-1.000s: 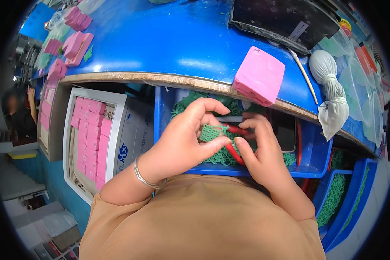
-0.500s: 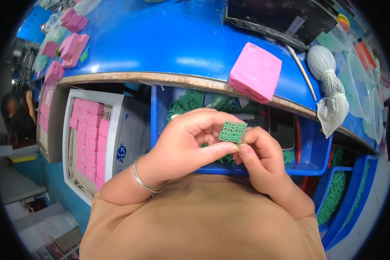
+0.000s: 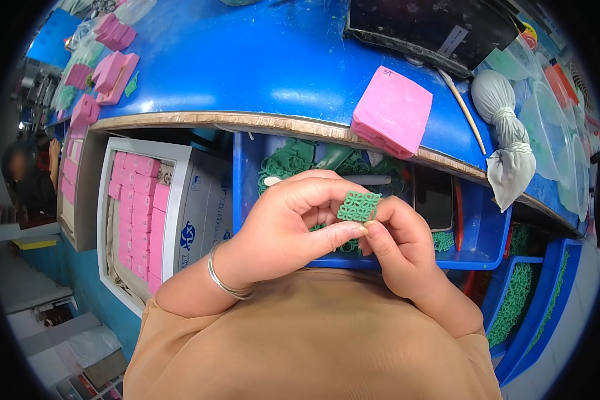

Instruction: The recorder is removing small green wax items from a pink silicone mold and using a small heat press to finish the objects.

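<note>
My left hand [image 3: 293,223] and my right hand [image 3: 400,247] meet over a blue tray [image 3: 477,257], both pinching a small green openwork square [image 3: 359,205] upright between their thumbs and forefingers. My left wrist wears silver bangles. Beneath and behind my hands, the tray holds tangled green lattice pieces [image 3: 283,153], a pale rod [image 3: 373,179] and a dark rectangular object [image 3: 433,197]; part of its contents is hidden by my fingers.
A blue worktop [image 3: 240,67] carries pink blocks [image 3: 393,107], a black box [image 3: 420,27], a stick [image 3: 463,110] and a knotted cloth bundle [image 3: 507,140]. A box of pink blocks [image 3: 140,217] stands left; blue bins [image 3: 547,300] stand right; a person [image 3: 27,173] sits far left.
The red-handled tool seen in my hands earlier is out of sight. The green square has turned and risen between my fingertips, then shifted slightly. My fingers have drawn closer together.
</note>
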{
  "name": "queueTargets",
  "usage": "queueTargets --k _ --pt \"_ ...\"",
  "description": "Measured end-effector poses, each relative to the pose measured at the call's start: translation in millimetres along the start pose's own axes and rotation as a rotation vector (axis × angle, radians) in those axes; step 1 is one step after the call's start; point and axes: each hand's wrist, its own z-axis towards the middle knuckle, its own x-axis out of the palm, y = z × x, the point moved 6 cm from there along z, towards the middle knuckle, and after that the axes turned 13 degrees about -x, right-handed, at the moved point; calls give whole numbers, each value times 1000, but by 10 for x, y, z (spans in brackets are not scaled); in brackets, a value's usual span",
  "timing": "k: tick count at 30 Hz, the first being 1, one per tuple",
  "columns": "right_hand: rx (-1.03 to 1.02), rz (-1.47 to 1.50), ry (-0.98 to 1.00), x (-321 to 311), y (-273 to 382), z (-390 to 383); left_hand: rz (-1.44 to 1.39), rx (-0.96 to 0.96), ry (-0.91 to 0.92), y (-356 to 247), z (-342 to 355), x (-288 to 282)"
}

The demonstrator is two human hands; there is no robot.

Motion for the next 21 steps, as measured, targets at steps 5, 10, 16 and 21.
queueTargets --k 5,10,16,21 --pt "5 5 -4 1 6 -12 12 17 15 1 -8 8" --pt "6 -15 2 -1 0 -29 28 3 1 9 -14 9" --pt "5 -25 -2 3 -22 -5 55 8 -22 10 3 -25" --pt "-11 -18 8 11 -26 4 64 21 -38 -28 -8 -31"
